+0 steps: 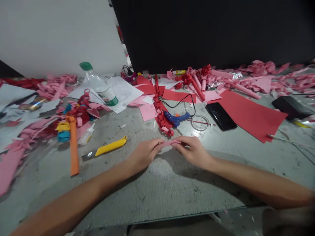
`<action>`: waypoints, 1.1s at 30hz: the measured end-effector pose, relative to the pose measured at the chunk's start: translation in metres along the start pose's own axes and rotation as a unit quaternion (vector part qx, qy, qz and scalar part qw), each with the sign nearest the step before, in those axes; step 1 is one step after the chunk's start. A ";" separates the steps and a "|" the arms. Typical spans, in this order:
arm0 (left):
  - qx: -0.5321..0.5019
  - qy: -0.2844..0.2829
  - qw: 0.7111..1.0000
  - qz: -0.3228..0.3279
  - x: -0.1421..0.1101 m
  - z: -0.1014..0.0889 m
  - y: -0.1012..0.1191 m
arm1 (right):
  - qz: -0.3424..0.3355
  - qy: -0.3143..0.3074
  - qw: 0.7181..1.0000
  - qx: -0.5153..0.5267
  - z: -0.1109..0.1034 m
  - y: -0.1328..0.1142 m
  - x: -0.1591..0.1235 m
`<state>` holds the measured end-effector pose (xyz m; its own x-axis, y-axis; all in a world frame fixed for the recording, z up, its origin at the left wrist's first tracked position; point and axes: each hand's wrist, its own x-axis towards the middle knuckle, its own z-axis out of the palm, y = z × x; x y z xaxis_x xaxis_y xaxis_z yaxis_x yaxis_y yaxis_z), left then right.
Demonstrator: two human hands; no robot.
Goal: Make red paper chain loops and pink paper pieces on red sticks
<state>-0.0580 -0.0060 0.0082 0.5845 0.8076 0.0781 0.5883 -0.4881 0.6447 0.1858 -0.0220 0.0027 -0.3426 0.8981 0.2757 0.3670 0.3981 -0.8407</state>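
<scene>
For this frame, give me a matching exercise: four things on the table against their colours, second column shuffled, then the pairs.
Things:
1. glue gun
2. utility knife
3. phone
4. paper strip pinched between left hand and right hand

Colours:
A. pink
B. black
C. blue
D. yellow

Pairs: 1-C, 2-D, 3-B, 4-A

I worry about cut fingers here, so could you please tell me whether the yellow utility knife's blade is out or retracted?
Out: a grey blade sticks out of the yellow utility knife at its left end, lying flat on the table.
</scene>
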 end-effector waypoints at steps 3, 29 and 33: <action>0.009 -0.015 1.000 -0.007 -0.001 0.003 -0.012 | 0.036 -0.022 0.999 0.019 -0.003 0.006 0.001; 0.001 0.042 0.998 0.044 -0.010 -0.007 -0.012 | 0.091 -0.064 0.993 0.033 -0.012 0.002 0.002; 0.025 0.020 0.999 0.039 -0.010 -0.008 -0.012 | 0.089 -0.063 0.994 0.031 -0.013 0.003 0.001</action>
<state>-0.0751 -0.0058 0.0058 0.6078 0.7782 0.1579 0.5692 -0.5656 0.5967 0.1983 -0.0173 0.0063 -0.3847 0.9208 0.0634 0.3786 0.2201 -0.8990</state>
